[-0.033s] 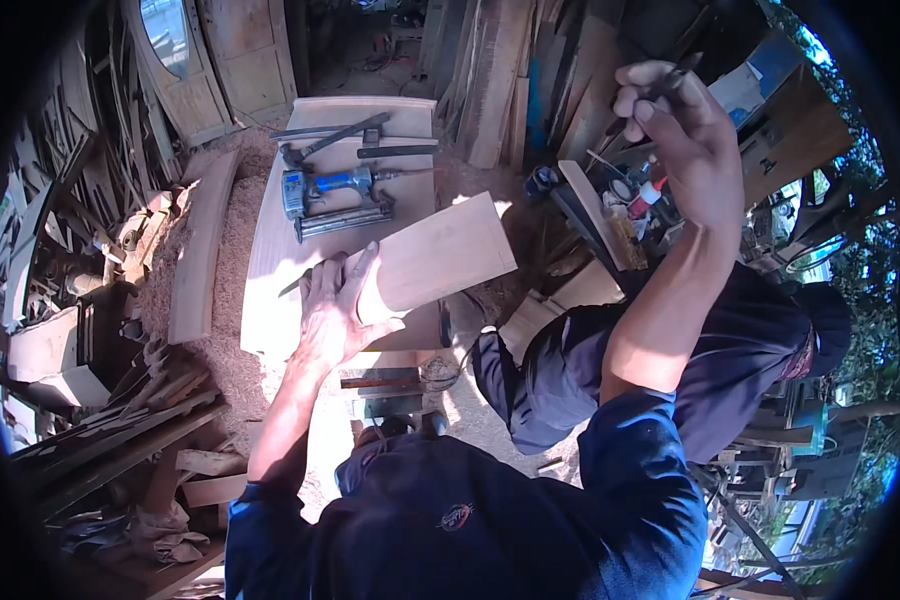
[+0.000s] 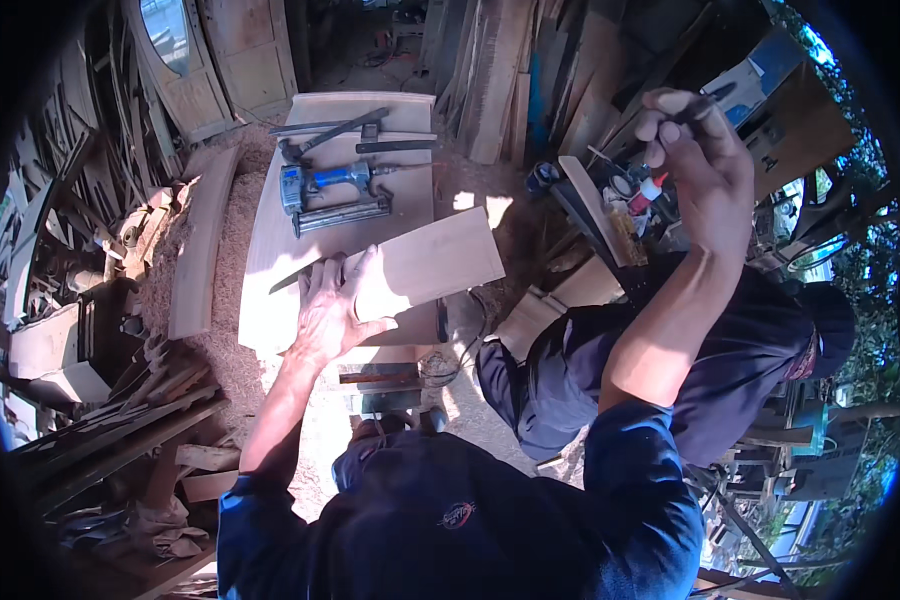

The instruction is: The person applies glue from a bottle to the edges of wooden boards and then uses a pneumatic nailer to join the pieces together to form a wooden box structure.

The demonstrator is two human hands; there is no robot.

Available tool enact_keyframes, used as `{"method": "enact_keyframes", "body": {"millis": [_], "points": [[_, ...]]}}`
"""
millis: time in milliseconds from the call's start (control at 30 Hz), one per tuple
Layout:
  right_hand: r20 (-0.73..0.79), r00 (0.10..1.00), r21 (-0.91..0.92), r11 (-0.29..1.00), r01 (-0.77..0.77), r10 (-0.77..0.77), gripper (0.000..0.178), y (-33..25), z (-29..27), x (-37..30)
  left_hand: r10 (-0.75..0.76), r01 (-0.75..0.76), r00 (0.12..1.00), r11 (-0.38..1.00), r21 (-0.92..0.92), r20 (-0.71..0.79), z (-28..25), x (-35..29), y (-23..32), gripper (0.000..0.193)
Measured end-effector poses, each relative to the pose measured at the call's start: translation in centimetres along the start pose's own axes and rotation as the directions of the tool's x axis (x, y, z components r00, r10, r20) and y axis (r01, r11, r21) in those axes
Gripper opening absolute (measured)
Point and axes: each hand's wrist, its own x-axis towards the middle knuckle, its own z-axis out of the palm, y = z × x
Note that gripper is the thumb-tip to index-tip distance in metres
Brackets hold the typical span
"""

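My left hand (image 2: pixel 332 312) holds the near left end of a short pale wooden board (image 2: pixel 435 260), with the thumb spread along its near edge. Beside those fingers a dark thin strip (image 2: pixel 288 283) pokes out to the left; its kind is unclear. Raised at the upper right, my right hand (image 2: pixel 708 175) has its fingers closed on a dark slender pencil-like thing (image 2: pixel 712 98). Under the board lies a wide pale wooden panel (image 2: pixel 405 215). A blue and grey nail gun (image 2: pixel 332 180) rests on it, with a dark hammer-like tool (image 2: pixel 332 135) just beyond.
Close on my right is another person in dark clothing (image 2: pixel 715 345). A red and white bottle (image 2: pixel 648 193) stands among clutter there. Stacked planks (image 2: pixel 505 80) lean at the back. On the left are a curved plank (image 2: pixel 205 245), sawdust and heaped offcuts (image 2: pixel 150 235).
The short board and my left hand have shifted slightly left in the picture. My right hand appears a little lower and farther right, still closed on the slender thing.
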Motion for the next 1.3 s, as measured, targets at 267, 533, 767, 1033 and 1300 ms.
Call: {"method": "enact_keyframes", "body": {"millis": [267,533,767,1033,1300], "points": [[-0.423,0.901,0.058,0.99,0.131,-0.095,0.037,-5.0,-5.3,-17.3,0.145,-0.221,0.948,0.941,0.258,0.283,6.3,0.8,-4.0,0.114],[-0.653,0.727,-0.335,0.942,-0.023,-0.214,0.046,-8.4,-2.4,-21.9,0.162,-0.277,0.899,0.93,0.242,0.407,8.4,1.4,-4.2,0.109],[-0.473,0.812,0.142,0.881,0.452,-0.341,0.02,-13.7,-1.4,-22.4,0.278,-0.325,0.912,0.939,0.115,0.302,8.3,1.2,-5.2,0.11],[-0.503,0.605,-0.652,0.73,0.203,-0.618,0.043,-16.0,-0.9,-23.8,0.364,-0.354,0.854,0.93,-0.098,0.37,11.1,4.2,-1.3,0.108],[-0.419,0.627,-0.719,0.662,0.212,-0.657,0.066,-13.9,-0.6,-22.0,0.353,-0.361,0.851,0.931,-0.053,0.388,12.3,4.7,-1.2,0.111]]}}
